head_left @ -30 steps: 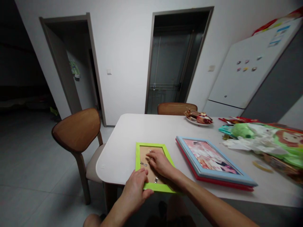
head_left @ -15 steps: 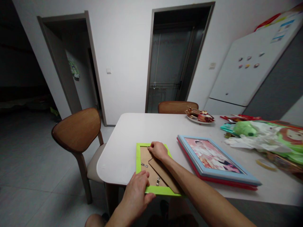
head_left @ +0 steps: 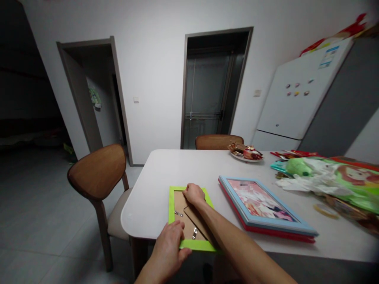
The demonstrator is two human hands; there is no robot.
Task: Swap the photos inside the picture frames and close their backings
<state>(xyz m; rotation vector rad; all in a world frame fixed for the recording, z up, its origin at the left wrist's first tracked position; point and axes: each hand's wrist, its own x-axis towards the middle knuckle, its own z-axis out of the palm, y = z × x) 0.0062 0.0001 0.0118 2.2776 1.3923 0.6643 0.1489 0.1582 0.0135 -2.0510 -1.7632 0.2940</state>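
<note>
A lime-green picture frame (head_left: pixel 195 245) lies face down near the table's front edge, its brown backing board (head_left: pixel 178 198) up. On the board are a hinged stand flap (head_left: pixel 197 223) and small metal hangers (head_left: pixel 194 233). My left hand (head_left: pixel 167 246) grips the frame's near-left corner, fingers over the left side and thumb at the front edge. Across the frame reaches my right arm. My right hand (head_left: pixel 195 194) is closed at the far end of the backing, fingertips pressed together there; what they pinch is hidden.
Right of the green frame, a blue picture frame (head_left: pixel 253 218) lies on a red one (head_left: pixel 280 233). Farther right are a tape roll (head_left: pixel 325 211) and a heap of green and white packaging (head_left: pixel 319 177). A plate (head_left: pixel 250 160) stands at the back. Wooden chairs (head_left: pixel 99 171) flank the table.
The view has tilted up slightly, so everything sits lower in the picture. Both hands stay at the green frame, the right still closed at its far end.
</note>
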